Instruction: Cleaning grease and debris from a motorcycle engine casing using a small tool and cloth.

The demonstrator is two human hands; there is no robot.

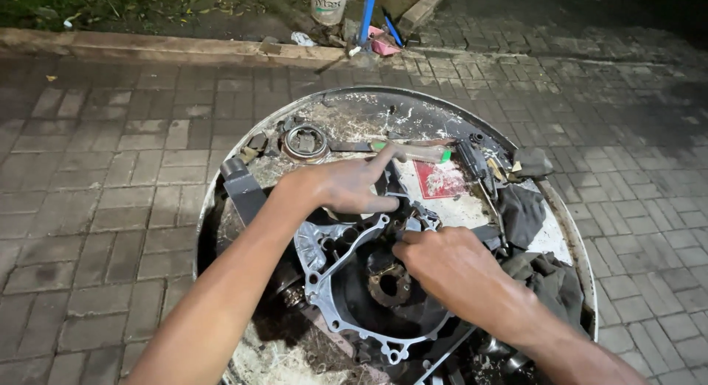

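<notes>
A grey metal engine casing (346, 282) with a bolt-hole flange lies on a round, dirty metal tray (243, 145). A toothed gear (389, 284) sits inside the casing. My left hand (343, 184) rests on the casing's upper edge, index finger stretched toward a green-handled tool (413, 150). My right hand (453, 271) presses its fingertips onto a small part at the casing's top rim; what it pinches is hidden.
A round bearing ring (305, 141) and small parts lie at the tray's back left. A red and white sheet (441, 180), a black screwdriver (476, 171) and dark rags (549, 278) lie at the right. Brick paving (110, 178) surrounds the tray; a bucket (329, 3) stands past the curb.
</notes>
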